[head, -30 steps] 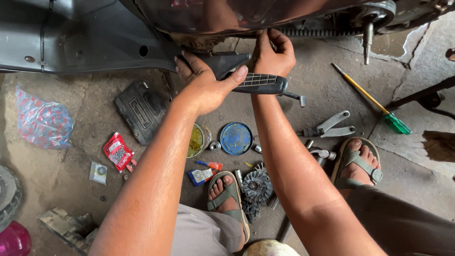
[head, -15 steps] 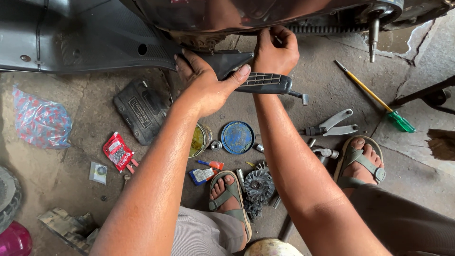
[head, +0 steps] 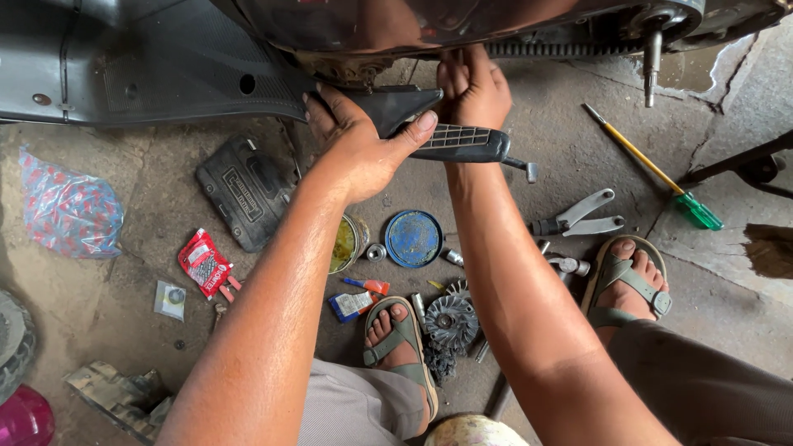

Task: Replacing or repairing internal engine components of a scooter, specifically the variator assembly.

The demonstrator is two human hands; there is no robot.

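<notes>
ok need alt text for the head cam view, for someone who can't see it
Seen from above, a person's left hand grips a black ribbed footrest under a scooter body, while the right hand reaches into the underside. On the concrete floor lie a round blue lid, pliers and a yellow screwdriver.

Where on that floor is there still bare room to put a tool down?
Bare concrete shows between the pliers and the yellow-shafted screwdriver, and left of the red packet, below the patterned plastic bag. It is crowded between the two sandalled feet: blue lid, open tin, small tube and toothed metal part lie close together.
</notes>
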